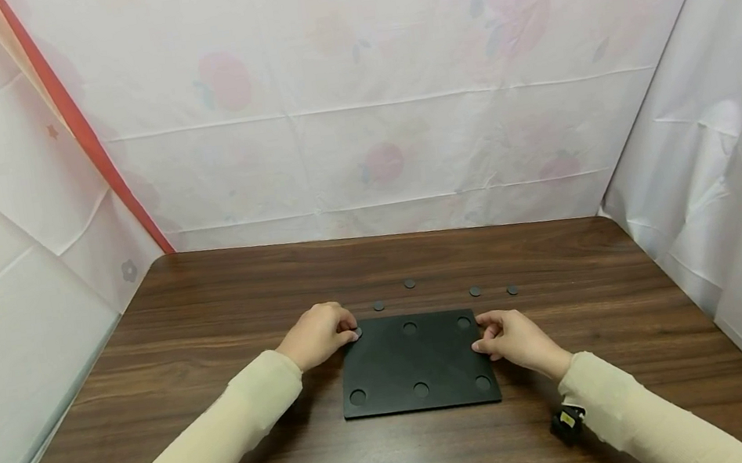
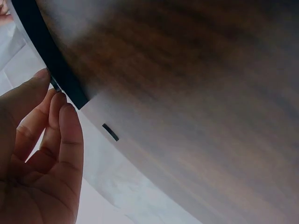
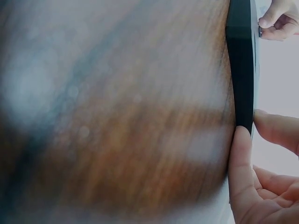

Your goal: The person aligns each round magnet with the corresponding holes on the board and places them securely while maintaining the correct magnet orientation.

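A flat black board (image 1: 403, 361) with several round recesses lies on the wooden table. At its far left corner my left hand (image 1: 318, 336) pinches a small dark disc (image 1: 358, 332) between thumb and fingertips, just over the board; the left wrist view shows this disc (image 2: 55, 85) nearly edge-on. Whether it touches the board I cannot tell. My right hand (image 1: 518, 341) holds the board's right edge. In the right wrist view, the thumb rests on the top rim of the board (image 3: 242, 70) and a finger lies against its side.
Beyond the board's far edge, several loose dark discs lie on the table, among them one (image 1: 378, 305) near the left hand and one (image 1: 512, 290) farthest right. White patterned sheets (image 1: 351, 92) hang behind and beside the wooden table (image 1: 210, 301). A small black device (image 1: 567, 424) is at the right wrist.
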{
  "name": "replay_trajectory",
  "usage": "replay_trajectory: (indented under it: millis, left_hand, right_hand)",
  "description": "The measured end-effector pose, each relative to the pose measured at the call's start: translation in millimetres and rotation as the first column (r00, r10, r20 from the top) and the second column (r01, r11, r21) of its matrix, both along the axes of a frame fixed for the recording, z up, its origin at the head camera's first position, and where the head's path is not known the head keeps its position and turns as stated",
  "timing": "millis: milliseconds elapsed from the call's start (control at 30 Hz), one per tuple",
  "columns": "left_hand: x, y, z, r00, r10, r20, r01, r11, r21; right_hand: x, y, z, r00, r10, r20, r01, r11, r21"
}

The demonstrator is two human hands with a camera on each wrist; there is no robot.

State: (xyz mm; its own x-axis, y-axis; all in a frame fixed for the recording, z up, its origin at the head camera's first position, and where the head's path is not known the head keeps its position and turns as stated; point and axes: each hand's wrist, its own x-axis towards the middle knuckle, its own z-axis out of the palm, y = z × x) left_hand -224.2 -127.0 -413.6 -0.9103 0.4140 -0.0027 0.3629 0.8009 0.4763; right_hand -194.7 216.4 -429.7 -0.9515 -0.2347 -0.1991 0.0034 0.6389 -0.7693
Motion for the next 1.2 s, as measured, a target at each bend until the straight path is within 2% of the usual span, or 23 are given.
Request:
replay_trajectory:
  millis: [533, 1200]
  left_hand:
    - [0.3, 0.1, -0.3, 0.999, 0.013, 0.034, -0.013, 1.000, 0.001]
    - [0.1, 0.0, -0.8, 0.999, 0.028, 0.042, -0.028, 0.999, 0.017]
  right_hand:
    - [1.2, 0.3, 1.6, 1.000, 0.014, 0.004, -0.014, 1.000, -0.016]
    - [0.9, -0.3, 1.3, 1.000, 0.014, -0.003, -0.014, 1.000, -0.006]
